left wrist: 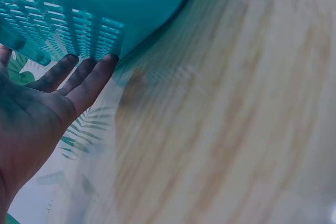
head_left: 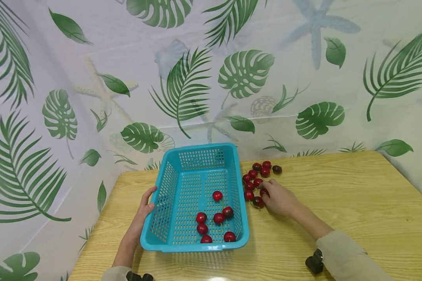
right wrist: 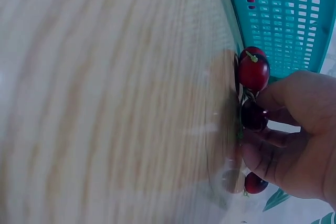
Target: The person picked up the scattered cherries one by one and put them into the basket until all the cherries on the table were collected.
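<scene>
A turquoise plastic basket with perforated walls stands on the table, several red cherries lying on its floor. At its left wall, my left hand rests with fingertips against the side; in the left wrist view those fingers extend nearly straight to the slotted wall. Right of the basket, my right hand reaches down into a cluster of loose cherries. Thumb and fingers pinch a dark red cherry close to the tabletop. Beside it, a brighter cherry with a green stem lies near the basket wall.
The light wood table extends to the right of the loose cherries. A very dark cherry lies at the cluster's far right. Behind the table hangs a leaf-patterned cloth, and the basket's far end stands close to it.
</scene>
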The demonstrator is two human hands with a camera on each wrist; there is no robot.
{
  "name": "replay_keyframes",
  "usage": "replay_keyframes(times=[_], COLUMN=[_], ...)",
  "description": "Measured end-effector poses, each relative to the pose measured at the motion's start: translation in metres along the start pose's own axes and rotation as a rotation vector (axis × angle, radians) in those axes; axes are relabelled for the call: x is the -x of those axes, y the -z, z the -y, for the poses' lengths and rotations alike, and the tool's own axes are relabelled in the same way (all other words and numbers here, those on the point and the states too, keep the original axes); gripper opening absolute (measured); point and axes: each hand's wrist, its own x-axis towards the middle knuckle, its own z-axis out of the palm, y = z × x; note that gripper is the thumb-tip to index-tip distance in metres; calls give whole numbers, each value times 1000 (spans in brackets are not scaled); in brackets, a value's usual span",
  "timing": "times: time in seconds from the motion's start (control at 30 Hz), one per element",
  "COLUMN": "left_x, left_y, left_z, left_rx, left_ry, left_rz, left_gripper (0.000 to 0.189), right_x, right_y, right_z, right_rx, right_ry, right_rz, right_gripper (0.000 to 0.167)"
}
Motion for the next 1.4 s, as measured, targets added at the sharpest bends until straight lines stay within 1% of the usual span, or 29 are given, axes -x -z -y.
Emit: replay_keyframes(times=[0.3,0.5,0.63,0.87,0.93,1.03,1.1,1.23,1.4], left_x=[0,0,0,-2,-2,-2,-1,0,1], left_y=[1,1,1,0,0,0,0,-1,-2], left_z=[0,0,0,0,0,0,-1,-1,0], left_rx=[9,18,14,8,12,12,12,16,13], left_ry=[8,5,2,0,0,4,8,9,7], left_rz=[4,8,7,3,4,3,1,0,1], left_gripper=[59,59,59,57,57,57,57,57,58], right_x=[-1,0,0,0,1,2,3,5,7], right_y=[2,3,4,7,7,7,6,4,2], right_z=[-4,-5,-6,-9,-9,-11,-11,-11,-11], right_rx=[37,48,58,58,50,61,80,131,180], right_ry=[-26,-10,0,-19,-23,-11,1,16,22], right_rz=[20,23,9,8,8,1,-4,-23,-40], right_gripper=[29,21,19,13,18,30,32,26,10])
